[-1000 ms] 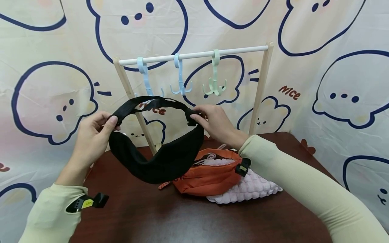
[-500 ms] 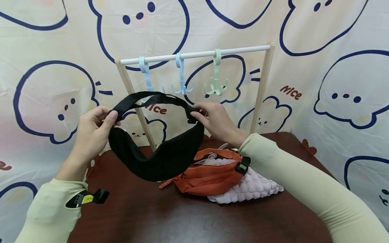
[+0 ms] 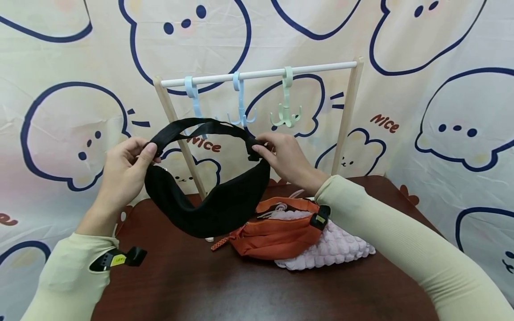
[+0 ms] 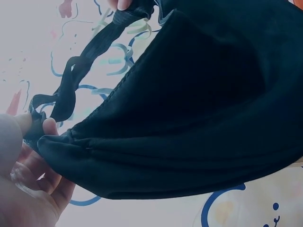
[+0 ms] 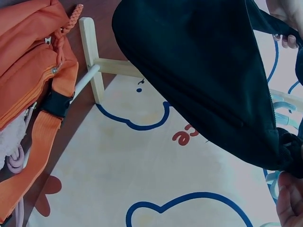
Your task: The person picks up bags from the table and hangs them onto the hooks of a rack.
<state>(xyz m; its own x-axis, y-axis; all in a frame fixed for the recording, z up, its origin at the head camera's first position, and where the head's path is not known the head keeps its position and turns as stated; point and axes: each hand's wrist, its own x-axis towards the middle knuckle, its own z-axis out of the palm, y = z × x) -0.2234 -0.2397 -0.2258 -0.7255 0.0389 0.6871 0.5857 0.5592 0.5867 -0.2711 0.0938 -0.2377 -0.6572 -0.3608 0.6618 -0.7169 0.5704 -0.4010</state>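
While left hand (image 3: 125, 174) and right hand (image 3: 287, 156) fingers (image 3: 147, 154) pinch the black bag (image 3: 210, 214), 2 backdrop prints (image 3: 384, 123) read "Nice".

The waist bag (image 3: 209, 218) is before the rack (image 3: 345, 120), hooks (image 3: 286, 104) on its rail (image 3: 321, 67), left of the pouch (image 3: 277, 241) on the counter (image 3: 249, 294).

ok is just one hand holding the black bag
No, the left hand and the right hand both hold the black bag, one near each end of it.
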